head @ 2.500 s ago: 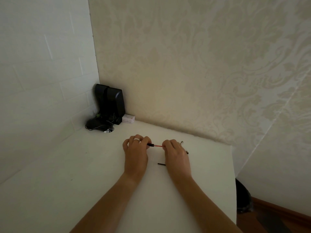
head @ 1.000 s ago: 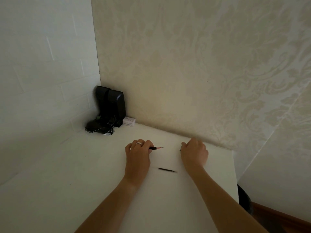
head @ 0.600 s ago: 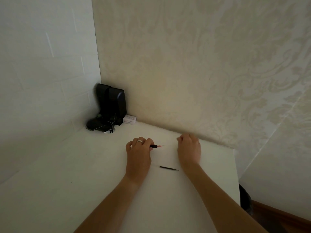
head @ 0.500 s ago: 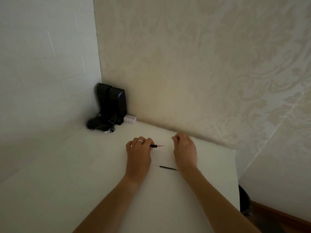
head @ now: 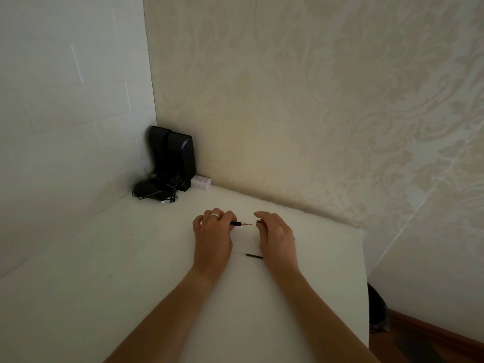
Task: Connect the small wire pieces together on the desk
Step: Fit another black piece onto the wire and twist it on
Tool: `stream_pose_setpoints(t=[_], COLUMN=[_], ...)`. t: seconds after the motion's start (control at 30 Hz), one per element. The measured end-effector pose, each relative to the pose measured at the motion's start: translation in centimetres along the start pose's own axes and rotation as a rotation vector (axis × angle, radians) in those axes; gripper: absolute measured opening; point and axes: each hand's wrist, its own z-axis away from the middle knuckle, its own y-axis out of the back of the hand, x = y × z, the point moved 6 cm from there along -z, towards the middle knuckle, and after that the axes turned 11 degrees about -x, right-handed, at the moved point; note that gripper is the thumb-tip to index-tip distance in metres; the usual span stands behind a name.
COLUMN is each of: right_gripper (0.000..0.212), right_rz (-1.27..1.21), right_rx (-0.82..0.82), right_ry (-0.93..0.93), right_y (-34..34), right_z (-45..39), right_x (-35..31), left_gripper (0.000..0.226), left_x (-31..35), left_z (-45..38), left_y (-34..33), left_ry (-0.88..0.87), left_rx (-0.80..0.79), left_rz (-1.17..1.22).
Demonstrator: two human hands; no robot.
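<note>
My left hand (head: 212, 238), a ring on one finger, rests on the white desk (head: 131, 271) and pinches a short wire piece (head: 241, 224) with a black sleeve and a reddish bare tip pointing right. My right hand (head: 276, 238) is just right of that tip, fingers curled around a small dark wire piece (head: 258, 221) that barely shows at its fingertips. A small gap separates the two pieces. Another thin black wire piece (head: 254, 255) lies loose on the desk between my wrists, partly under my right hand.
Black speakers (head: 172, 155) with a tangle of cable (head: 154, 192) stand in the far left corner, a small white box (head: 201, 182) beside them. Walls close the desk at the back and left. The desk's right edge (head: 364, 284) drops to the floor.
My right hand came back from the far right of the desk toward my left hand, now holding a small dark piece near the red tip. My left hand stayed put.
</note>
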Motion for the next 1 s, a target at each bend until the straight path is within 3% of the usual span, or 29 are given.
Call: stream_pose_setpoints(t=[0.1,0.6,1.0], right_gripper=[0.015,0.013,0.008], right_rz=[0.005,-0.022,-0.085], right_rx=[-0.007,-0.097,-0.137], right_ry=[-0.007,0.103,0.024], right_y=[0.02,-0.50,-0.89], right_z=[-0.07,-0.22,-0.28], right_x=[0.16,-0.41,0.31], left_gripper=[0.022,0.019,0.017], left_x=[0.04,0.27,0.84], left_z=[0.01,0.07,0.09], left_y=[0.05,0.28,0.32], left_ry=[-0.002,-0.018,-0.084], left_rx=[-0.003,-0.032,-0.059], left_rz=[0.000,0.041,0.069])
